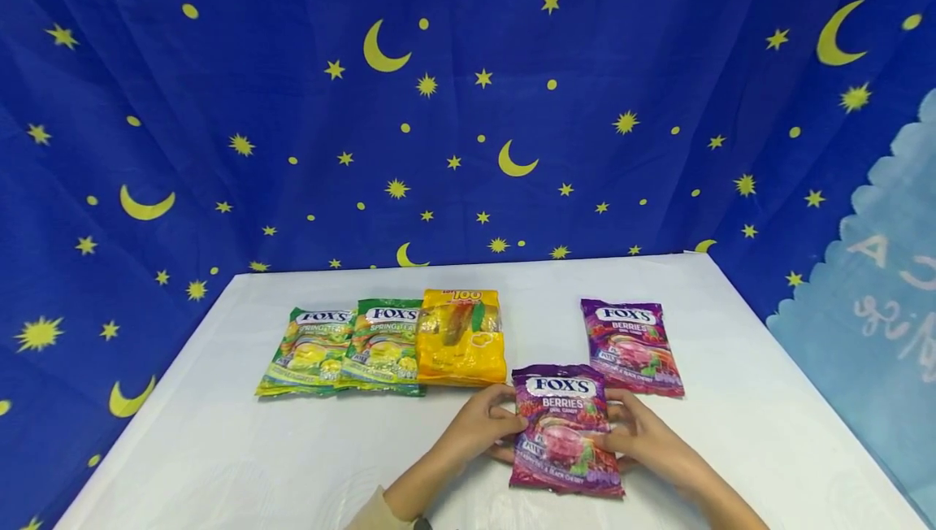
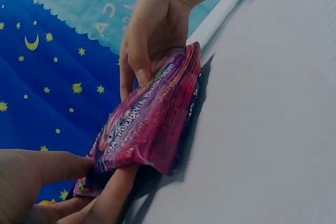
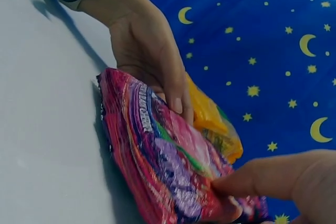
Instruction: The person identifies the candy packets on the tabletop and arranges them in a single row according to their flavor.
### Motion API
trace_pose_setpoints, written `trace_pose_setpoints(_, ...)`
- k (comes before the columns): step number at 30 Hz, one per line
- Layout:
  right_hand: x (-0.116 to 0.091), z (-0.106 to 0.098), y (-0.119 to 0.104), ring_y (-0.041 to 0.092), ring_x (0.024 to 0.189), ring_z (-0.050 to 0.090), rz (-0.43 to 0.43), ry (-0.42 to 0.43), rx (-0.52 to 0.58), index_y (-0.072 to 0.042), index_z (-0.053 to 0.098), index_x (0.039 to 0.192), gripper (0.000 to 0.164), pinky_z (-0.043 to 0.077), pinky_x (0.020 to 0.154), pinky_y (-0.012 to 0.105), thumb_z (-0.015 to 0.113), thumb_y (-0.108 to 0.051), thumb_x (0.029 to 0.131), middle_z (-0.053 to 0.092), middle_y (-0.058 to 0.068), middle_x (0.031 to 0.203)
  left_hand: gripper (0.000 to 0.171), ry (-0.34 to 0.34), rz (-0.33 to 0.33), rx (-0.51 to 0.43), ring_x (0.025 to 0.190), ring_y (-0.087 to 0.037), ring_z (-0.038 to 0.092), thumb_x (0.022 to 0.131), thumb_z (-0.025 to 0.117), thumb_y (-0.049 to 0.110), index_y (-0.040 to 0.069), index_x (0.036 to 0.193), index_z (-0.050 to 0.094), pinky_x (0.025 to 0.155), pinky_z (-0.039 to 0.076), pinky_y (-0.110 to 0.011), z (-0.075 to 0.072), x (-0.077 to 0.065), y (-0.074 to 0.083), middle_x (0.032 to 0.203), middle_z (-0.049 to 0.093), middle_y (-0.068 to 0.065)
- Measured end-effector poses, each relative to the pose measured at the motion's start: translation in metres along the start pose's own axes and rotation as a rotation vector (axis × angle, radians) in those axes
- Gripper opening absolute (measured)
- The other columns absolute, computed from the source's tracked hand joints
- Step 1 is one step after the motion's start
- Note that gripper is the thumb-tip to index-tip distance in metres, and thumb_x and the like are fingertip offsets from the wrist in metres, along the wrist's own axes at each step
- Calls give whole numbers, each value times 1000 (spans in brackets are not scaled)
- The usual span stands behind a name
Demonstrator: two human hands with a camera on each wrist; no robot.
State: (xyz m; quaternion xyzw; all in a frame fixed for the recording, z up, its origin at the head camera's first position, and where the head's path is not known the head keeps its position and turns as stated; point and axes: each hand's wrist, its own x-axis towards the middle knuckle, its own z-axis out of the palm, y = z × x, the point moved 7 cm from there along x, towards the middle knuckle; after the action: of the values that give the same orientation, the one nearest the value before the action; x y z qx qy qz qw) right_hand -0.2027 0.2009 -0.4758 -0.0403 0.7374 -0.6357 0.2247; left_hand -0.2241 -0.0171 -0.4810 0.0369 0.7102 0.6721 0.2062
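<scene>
A purple bag of Fox's Berries candy [image 1: 561,432] is held between both hands near the front of the table. My left hand [image 1: 478,426] grips its left edge, thumb on the front and fingers behind. On the opposite edge my right hand [image 1: 651,440] pinches the bag the same way. In the left wrist view the candy bag [image 2: 152,114] is tilted, its lower edge close over the white surface. A second purple Fox's Berries bag [image 1: 633,347] lies just behind the right hand. Behind the left hand is a yellow candy bag [image 1: 462,339].
Two green Fox's Spring Tea bags [image 1: 307,351] lie side by side left of the yellow bag, the right one touching it. The white table [image 1: 241,449] ends at a blue curtain [image 1: 453,107] with moons and stars. A light blue cloth [image 1: 877,270] hangs at the right.
</scene>
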Motion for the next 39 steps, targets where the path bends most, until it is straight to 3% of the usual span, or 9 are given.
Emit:
trace_pose_setpoints(4,2,3,1,34,96,65,-45,-48,43,8,11,145,79,56,71,46,64,-11,90,46,33,133,48,1,-1,-1,66,-22,66,85,70,2,-2,129,52,51,56,-34,-1,1,-3,85,69,-11)
trace_pose_setpoints(10,2,6,1,33,96,66,-74,-87,80,3,10,146,76,56,75,45,62,-11,92,56,26,128,51,-7,-5,6,59,-24,66,86,71,7,0,132,50,50,55,-35,0,3,-4,83,70,-13)
trace_pose_setpoints(18,3,6,2,34,101,65,-71,-78,96,-1,5,150,80,55,79,45,60,-11,92,50,29,132,47,-14,2,-2,58,-22,65,86,71,8,2,129,53,49,55,-33,3,4,-5,82,71,-14)
trace_pose_setpoints(26,2,4,-2,33,102,64,-118,-61,130,-6,10,149,76,54,82,45,60,-5,91,54,24,130,50,-80,72,-42,67,-26,68,85,72,4,5,131,53,54,57,-38,8,1,5,87,71,-15)
trace_pose_setpoints(32,2,4,-9,29,107,63,-195,-19,130,-6,18,146,72,52,87,43,62,-3,90,51,27,133,52,-38,110,-42,66,-26,68,84,72,1,5,132,53,53,56,-37,6,1,10,86,71,-15)
trace_pose_setpoints(39,-1,1,-15,25,106,63,-288,42,119,-2,13,149,79,52,87,39,63,1,88,49,29,132,52,19,169,-7,69,-21,66,84,73,5,9,133,55,53,56,-34,3,1,15,87,71,-11)
